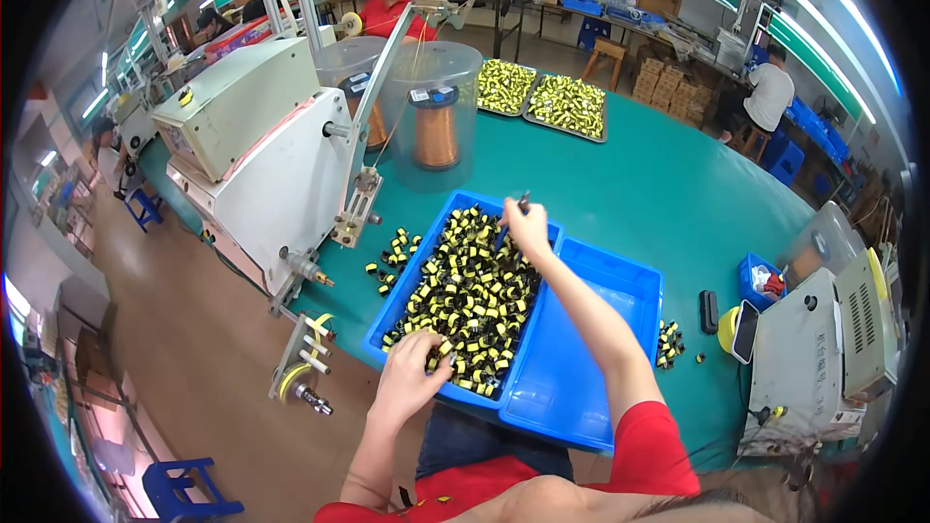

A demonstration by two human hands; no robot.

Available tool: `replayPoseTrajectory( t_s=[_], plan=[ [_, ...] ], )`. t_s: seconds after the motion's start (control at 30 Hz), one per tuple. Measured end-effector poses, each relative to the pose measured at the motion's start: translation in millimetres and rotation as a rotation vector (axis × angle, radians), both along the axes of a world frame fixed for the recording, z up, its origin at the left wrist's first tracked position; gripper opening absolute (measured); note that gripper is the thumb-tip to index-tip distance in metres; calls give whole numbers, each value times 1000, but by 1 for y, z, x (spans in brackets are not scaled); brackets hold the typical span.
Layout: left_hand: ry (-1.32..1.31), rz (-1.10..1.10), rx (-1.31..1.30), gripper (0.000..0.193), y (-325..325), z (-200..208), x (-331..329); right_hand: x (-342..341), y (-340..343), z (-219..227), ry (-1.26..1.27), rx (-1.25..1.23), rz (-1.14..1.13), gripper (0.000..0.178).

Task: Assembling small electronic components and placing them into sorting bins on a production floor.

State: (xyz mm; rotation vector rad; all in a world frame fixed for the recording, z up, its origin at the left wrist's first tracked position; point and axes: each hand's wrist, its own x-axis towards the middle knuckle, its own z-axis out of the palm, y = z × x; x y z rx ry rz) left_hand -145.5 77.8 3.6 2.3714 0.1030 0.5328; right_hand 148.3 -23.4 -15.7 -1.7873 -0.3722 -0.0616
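A blue plastic bin (pixel 401 285) in front of me is heaped with small black coils wrapped in yellow tape (pixel 475 305). At the bin's near left corner my left hand (pixel 407 380) is closed, its thumb and fingers pinching one yellow-taped coil (pixel 445 350). My right hand (pixel 525 230) is over the far right part of the same bin, its fingers wrapped round a slim tool with a dark top end (pixel 524 201) and a blue lower part. The exact kind of tool cannot be made out. A second blue bin (pixel 557 387) stands against the first, under my right forearm.
Left stands a coil-winding machine (pixel 281 150) with copper wire spools (pixel 436 136) in clear tubs behind it. Loose coils (pixel 395 254) lie beside the bin, more (pixel 668 344) to the right. Two trays (pixel 572 134) of yellow parts are farther back. Another machine (pixel 799 368) is at right.
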Motion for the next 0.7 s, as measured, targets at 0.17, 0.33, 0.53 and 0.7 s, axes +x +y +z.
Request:
replayPoseTrajectory(
  t_s=[0.17, 0.33, 0.53, 0.7],
  plan=[
    [-68, 138, 67, 22, 18, -7, -2, -14, -26, 6, 131, 243, 46, 37],
    [61, 104, 52, 44, 21, 3, 1, -75, -42, 9, 107, -20, 421, 33],
    [60, -21, 103, 44, 27, -5, 33, -30, -31, 3, 26, 118, 108, 34],
    [136, -51, 305, 53, 24, -13, 52, -5, -13, 17, -66, 69, -154, 38]
  ],
)
